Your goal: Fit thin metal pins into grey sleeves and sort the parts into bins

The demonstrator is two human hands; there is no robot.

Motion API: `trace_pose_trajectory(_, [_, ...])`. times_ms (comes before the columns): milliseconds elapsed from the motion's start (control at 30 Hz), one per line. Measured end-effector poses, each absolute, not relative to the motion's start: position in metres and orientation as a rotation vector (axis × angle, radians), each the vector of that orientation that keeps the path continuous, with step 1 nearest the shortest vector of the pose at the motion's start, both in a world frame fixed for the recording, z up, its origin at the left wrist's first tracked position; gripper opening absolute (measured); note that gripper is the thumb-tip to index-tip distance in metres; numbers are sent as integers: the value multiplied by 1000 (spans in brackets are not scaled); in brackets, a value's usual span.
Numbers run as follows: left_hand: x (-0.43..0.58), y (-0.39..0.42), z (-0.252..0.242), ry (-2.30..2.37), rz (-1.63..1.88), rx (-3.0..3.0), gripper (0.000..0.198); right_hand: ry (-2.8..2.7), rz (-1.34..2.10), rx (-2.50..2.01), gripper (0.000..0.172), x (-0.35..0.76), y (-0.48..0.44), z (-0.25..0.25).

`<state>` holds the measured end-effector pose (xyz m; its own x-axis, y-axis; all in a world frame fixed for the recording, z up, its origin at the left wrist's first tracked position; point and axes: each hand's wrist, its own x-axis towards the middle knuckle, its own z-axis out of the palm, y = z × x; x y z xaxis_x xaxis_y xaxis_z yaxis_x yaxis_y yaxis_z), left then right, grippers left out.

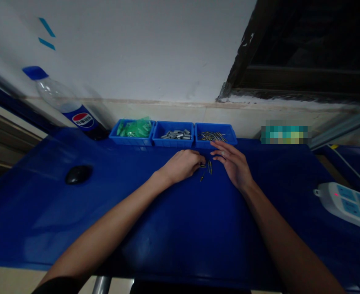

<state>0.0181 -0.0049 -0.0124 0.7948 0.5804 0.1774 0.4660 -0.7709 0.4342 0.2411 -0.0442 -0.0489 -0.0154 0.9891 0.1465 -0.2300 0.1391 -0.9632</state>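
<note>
Several thin metal pins (209,167) with brassy parts lie loose on the blue table top (180,228). Over their left side, my left hand (184,165) rests low with its fingers curled together; whatever is between the fingertips is hidden. One or two pins lie right at those fingertips. To the right of the pins, my right hand (234,164) has its fingers stretched out and apart, with nothing in them. Behind it, a blue bin (233,132) holds many similar thin metal pins (212,135).
Left of the pin bin stand a blue bin (173,142) of grey metal pieces (176,134) and another (130,141) with a green plastic bag (139,127). A cola bottle (72,108) and black mouse (78,174) are left; a white power strip (348,206) lies right.
</note>
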Motion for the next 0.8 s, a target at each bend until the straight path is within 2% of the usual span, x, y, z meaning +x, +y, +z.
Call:
trace_pose_trajectory(300, [13, 3, -5, 851, 763, 2388, 17, -1146, 1198, -973, 30, 242, -42, -52])
trace_pose_trajectory(400, [15, 2, -4, 884, 867, 2228, 19, -1184, 1182, -984, 29, 241, -42, -54])
trace_pose_trajectory(633, [18, 3, -6, 871, 929, 1891, 17, -1286, 1208, -990, 31, 241, -41, -60])
trace_pose_trajectory(800, [18, 4, -8, 877, 906, 1878, 15, -1266, 1230, -956, 22, 241, -44, -56])
